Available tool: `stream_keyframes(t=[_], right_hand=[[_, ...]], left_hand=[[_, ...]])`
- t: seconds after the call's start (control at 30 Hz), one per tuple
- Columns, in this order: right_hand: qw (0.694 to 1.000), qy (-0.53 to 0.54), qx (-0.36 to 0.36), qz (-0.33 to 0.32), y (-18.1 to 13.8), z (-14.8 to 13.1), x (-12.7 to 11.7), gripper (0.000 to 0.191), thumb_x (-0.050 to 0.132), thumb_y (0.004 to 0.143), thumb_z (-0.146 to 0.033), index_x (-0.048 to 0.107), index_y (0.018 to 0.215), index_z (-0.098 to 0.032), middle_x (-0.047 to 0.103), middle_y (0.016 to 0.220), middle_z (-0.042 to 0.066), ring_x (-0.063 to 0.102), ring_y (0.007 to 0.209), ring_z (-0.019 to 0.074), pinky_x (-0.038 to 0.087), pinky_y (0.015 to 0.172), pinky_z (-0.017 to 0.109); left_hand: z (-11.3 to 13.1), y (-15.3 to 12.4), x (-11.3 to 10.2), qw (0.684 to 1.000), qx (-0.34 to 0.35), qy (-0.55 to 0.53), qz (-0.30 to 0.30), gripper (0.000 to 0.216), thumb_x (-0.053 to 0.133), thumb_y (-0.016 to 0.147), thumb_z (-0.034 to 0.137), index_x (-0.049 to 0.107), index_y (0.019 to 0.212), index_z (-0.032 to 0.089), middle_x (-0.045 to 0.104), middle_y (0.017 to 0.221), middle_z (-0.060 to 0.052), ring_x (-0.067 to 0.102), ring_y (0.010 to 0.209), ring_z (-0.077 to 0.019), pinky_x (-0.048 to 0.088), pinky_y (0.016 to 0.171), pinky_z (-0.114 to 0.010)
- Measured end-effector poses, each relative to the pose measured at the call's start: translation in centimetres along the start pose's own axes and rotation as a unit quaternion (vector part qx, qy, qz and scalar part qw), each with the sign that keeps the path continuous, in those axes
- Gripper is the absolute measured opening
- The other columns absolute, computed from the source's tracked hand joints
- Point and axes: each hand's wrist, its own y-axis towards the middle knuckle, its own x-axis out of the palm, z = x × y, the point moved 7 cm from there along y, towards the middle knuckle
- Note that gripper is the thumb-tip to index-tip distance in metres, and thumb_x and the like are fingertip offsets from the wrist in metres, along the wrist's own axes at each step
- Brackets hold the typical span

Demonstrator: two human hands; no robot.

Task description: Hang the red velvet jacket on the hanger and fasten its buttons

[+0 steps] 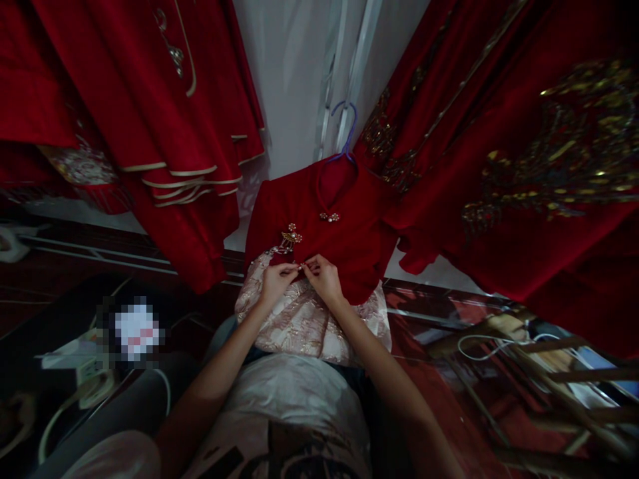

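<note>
A red top (344, 256) with a stand collar hangs from a purple hanger (348, 136) in front of me. Pale pink brocade fabric with gold patterning (314, 322) spreads below it, across my lap. At the top's lower front edge, my left hand (278, 281) and my right hand (324, 276) meet, fingertips pinched on a small beaded fastener (301, 267). Its exact shape is mostly covered by the fingers. A similar pearl fastener (329, 217) sits below the collar. Just above my left hand, a gold and pearl ornament (291, 236) is attached to the chest.
Red garments with cream edging (174, 133) hang at the left. More red garments with gold sequins (574, 146) hang at the right. A power strip (94, 379) with white cables lies lower left. A wooden rack (499, 392) holding a cable stands lower right.
</note>
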Motion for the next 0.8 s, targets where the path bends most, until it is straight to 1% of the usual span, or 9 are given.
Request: stream_keyframes(t=[0.07, 0.17, 0.27, 0.3, 0.37, 0.47, 0.53, 0.67, 0.8], right_hand=[[1.000, -0.008, 0.003, -0.002, 0.0, 0.1, 0.0, 0.010, 0.053, 0.087, -0.028, 0.058, 0.088, -0.020, 0.066, 0.085, 0.003, 0.062, 0.074, 0.0126, 0.052, 0.071, 0.024], [0.999, -0.029, -0.004, -0.016, 0.3, -0.3, -0.2, 0.008, 0.055, 0.085, -0.025, 0.057, 0.089, -0.019, 0.064, 0.086, 0.004, 0.060, 0.073, 0.0127, 0.050, 0.070, 0.024], [0.998, -0.067, -0.008, -0.015, 0.6, -1.1, -1.1, 0.016, 0.061, 0.078, -0.023, 0.055, 0.093, -0.019, 0.062, 0.093, 0.005, 0.059, 0.075, 0.0139, 0.049, 0.069, 0.025], [0.997, -0.081, -0.008, -0.015, 0.6, -1.3, -1.4, 0.019, 0.061, 0.077, -0.023, 0.054, 0.094, -0.019, 0.062, 0.095, 0.005, 0.059, 0.077, 0.0146, 0.048, 0.070, 0.025], [0.994, -0.109, -0.005, -0.024, 0.6, -1.7, -1.8, 0.018, 0.060, 0.078, -0.023, 0.053, 0.095, -0.020, 0.061, 0.094, 0.005, 0.060, 0.081, 0.0159, 0.047, 0.071, 0.026], [0.988, -0.148, 0.014, -0.047, 0.5, -1.7, -2.0, 0.016, 0.058, 0.081, -0.024, 0.054, 0.096, -0.021, 0.062, 0.092, 0.005, 0.060, 0.082, 0.0167, 0.045, 0.071, 0.026], [0.985, -0.158, 0.027, -0.066, 0.4, -1.3, -1.8, 0.016, 0.060, 0.081, -0.025, 0.056, 0.096, -0.020, 0.063, 0.092, 0.005, 0.061, 0.079, 0.0160, 0.044, 0.068, 0.025], [0.984, -0.142, 0.039, -0.096, 0.3, -0.4, -1.1, 0.014, 0.061, 0.081, -0.024, 0.057, 0.094, -0.021, 0.066, 0.086, 0.003, 0.060, 0.070, 0.0134, 0.042, 0.061, 0.023], [0.988, -0.118, 0.036, -0.096, 0.4, 0.2, -0.5, 0.012, 0.064, 0.080, -0.023, 0.057, 0.090, -0.021, 0.066, 0.082, 0.002, 0.062, 0.072, 0.0132, 0.043, 0.062, 0.021]], left_hand=[[0.0, 0.1, 0.0, 1.000, 0.011, 0.002, -0.009, 0.018, 0.069, 0.069, 0.026, 0.072, 0.083, 0.016, 0.074, 0.084, -0.007, 0.069, 0.076, -0.0188, 0.055, 0.075, -0.034], [0.3, 0.1, 0.2, 0.999, 0.036, 0.013, -0.026, 0.016, 0.065, 0.069, 0.020, 0.068, 0.085, 0.015, 0.071, 0.083, -0.005, 0.066, 0.072, -0.0146, 0.054, 0.069, -0.028], [0.9, -0.2, 0.0, 0.997, 0.062, 0.044, 0.006, 0.025, 0.065, 0.069, 0.018, 0.061, 0.094, 0.016, 0.066, 0.083, -0.003, 0.062, 0.068, -0.0111, 0.051, 0.061, -0.022], [1.2, -0.4, -0.1, 0.996, 0.068, 0.056, 0.016, 0.027, 0.066, 0.069, 0.018, 0.059, 0.095, 0.017, 0.065, 0.083, -0.002, 0.061, 0.067, -0.0106, 0.051, 0.058, -0.021], [1.7, -0.7, 0.0, 0.993, 0.084, 0.082, 0.016, 0.026, 0.066, 0.069, 0.018, 0.059, 0.093, 0.017, 0.062, 0.087, -0.003, 0.059, 0.067, -0.0100, 0.051, 0.055, -0.020], [2.4, -1.0, 0.4, 0.986, 0.110, 0.125, -0.008, 0.020, 0.064, 0.071, 0.016, 0.062, 0.091, 0.017, 0.060, 0.092, -0.003, 0.057, 0.066, -0.0090, 0.052, 0.057, -0.020], [2.5, -1.1, 0.4, 0.982, 0.121, 0.144, -0.016, 0.016, 0.063, 0.075, 0.018, 0.063, 0.091, 0.018, 0.060, 0.092, -0.003, 0.057, 0.067, -0.0091, 0.052, 0.059, -0.021], [2.3, -1.0, 0.6, 0.979, 0.131, 0.150, -0.030, 0.009, 0.061, 0.081, 0.024, 0.063, 0.088, 0.018, 0.060, 0.090, -0.003, 0.060, 0.070, -0.0107, 0.054, 0.065, -0.024], [2.2, -1.0, 0.7, 0.979, 0.135, 0.148, -0.033, 0.010, 0.060, 0.083, 0.027, 0.062, 0.087, 0.018, 0.061, 0.089, -0.004, 0.062, 0.073, -0.0123, 0.055, 0.067, -0.026]])
